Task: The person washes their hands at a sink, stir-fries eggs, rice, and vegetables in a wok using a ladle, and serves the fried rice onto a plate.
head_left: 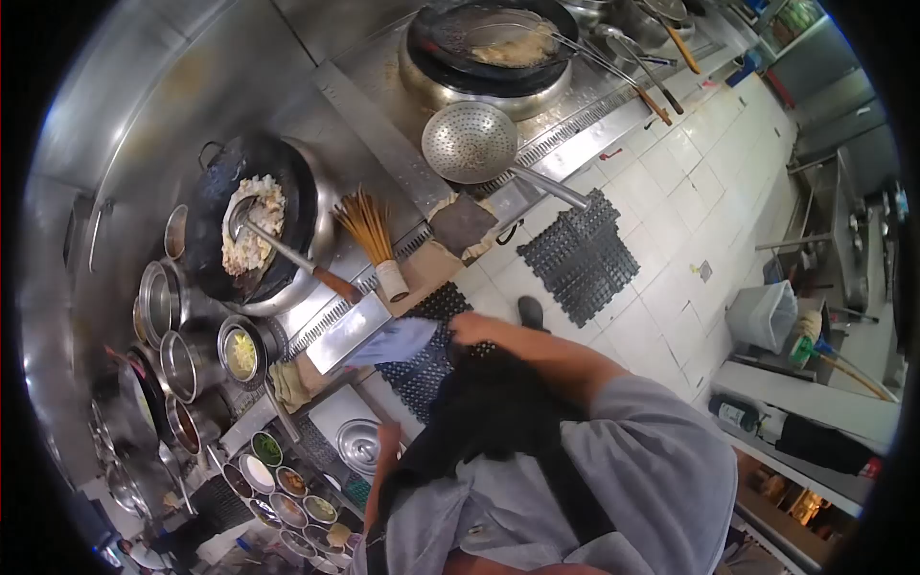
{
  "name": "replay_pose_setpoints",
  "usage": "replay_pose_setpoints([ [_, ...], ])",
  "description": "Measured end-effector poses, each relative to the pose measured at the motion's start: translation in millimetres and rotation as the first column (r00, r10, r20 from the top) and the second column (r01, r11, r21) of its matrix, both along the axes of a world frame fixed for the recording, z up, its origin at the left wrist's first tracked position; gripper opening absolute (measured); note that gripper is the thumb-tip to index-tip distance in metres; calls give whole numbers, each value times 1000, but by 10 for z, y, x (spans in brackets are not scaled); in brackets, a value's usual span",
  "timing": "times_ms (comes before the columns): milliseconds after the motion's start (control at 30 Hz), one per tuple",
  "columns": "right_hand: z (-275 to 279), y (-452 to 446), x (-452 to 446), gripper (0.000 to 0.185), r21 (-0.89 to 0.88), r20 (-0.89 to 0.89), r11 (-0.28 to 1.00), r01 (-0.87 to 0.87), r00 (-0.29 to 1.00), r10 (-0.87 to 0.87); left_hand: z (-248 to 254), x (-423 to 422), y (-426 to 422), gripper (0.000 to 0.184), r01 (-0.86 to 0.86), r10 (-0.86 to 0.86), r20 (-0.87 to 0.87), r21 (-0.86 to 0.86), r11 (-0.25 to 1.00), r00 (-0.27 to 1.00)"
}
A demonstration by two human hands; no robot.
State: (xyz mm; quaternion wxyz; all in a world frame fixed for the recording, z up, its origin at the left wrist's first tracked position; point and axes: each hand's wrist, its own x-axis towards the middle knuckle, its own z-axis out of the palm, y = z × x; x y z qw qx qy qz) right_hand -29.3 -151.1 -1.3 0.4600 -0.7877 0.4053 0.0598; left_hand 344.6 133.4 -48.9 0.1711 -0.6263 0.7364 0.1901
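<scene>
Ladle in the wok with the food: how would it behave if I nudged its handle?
The ladle should stay stiff, given its straight metal shaft. It would likely swing or slide sideways, since its long, wooden-ended handle reaches past the rim of the wok. The food around its scoop might add some drag.

Pale blue cloth (393, 343), loose, its folds blurred. One end by right hand (471, 330), rest stretched alongside front edge of steel surface (347, 335), far end near surface's corner.
</scene>
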Motion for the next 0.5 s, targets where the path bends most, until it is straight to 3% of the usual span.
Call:
replay_pose_setpoints([
  [33, -101, -139, -477, 27, 29, -136, 998, -57, 989, 60, 119, 14, 249, 18, -92, 101, -71, 116, 989, 992],
  [67, -461, -122, -1124, 31, -61, -112, 985, 162, 979, -168, 196, 20, 474, 19, -150, 176, -117, 204, 967, 977],
  [100, -865, -203, -1682, 32, -112, -231, 953, 280, 926, -299, 308, -41, 616, 19, -195, 240, -145, 272, 942, 960],
  [133, -583, -394, -2148, 32, -186, -315, 892, 413, 834, -452, 396, -121, 675, 19, -214, 272, -162, 305, 928, 949],
  [167, -294, -724, -2573, 24, -110, -444, 902, 418, 791, -420, 483, -204, 687, 20, -216, 284, -178, 325, 921, 942],
  [200, 44, -1000, -2980, 33, -245, -503, 893, 378, 738, -451, 548, -309, 688, 20, -210, 282, -190, 329, 921, 940],
  [233, -259, -1248, -3392, 42, -424, -471, 762, 490, 599, -648, 608, -405, 623, 21, -191, 262, -202, 314, 930, 944],
  [267, -111, -1527, -3699, 53, -592, -440, 689, 418, 549, -711, 636, -510, 556, 21, -140, 204, -210, 284, 949, 956],
  [300, -486, -1847, -4152, 57, -666, -409, 641, 381, 533, -741, 648, -619, 515, 22, -68, 123, -215, 244, 967, 969],
  [367, -897, -2461, -4800, 52, -818, -389, 533, 215, 476, -789, 570, -829, 380, 22, 142, -128, -194, 61, 988, 973],
  [400, -762, -2661, -4892, 50, -808, -422, 561, 181, 488, -764, 703, -966, 149, 25, -55, 109, -253, 212, 976, 961],
  [433, -465, -2783, -5007, 48, -795, -458, 589, 146, 494, -740, 831, -1124, -109, 28, -292, 395, -296, 337, 895, 870],
  [500, -465, -3011, -5267, 48, -692, -512, 694, 198, 542, -666, 1150, -1496, -614, 35, -624, 815, -290, 530, 574, 503],
])
